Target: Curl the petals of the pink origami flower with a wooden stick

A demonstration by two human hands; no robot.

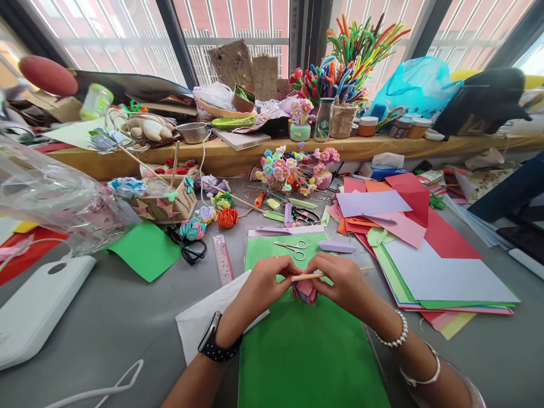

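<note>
Both my hands meet over the green sheet (312, 351) in the middle of the desk. Between them a thin wooden stick (308, 276) lies crosswise, and a pink and purple paper flower (306, 292) hangs just below it. My left hand (272, 277) pinches the stick's left end. My right hand (340, 277) has its fingers closed around the flower and the stick's right end; the fingertips partly hide the flower. Small scissors (293, 247) lie just beyond my hands, and folded lilac paper strips (337, 246) are close by.
To the right is a stack of coloured paper (450, 277). A pink ruler (223, 260), black glasses (189, 246) and a green paper square (147, 249) lie left. Finished paper flowers (227, 218) sit behind. At far left stands a white power bank (42, 311) with a cable.
</note>
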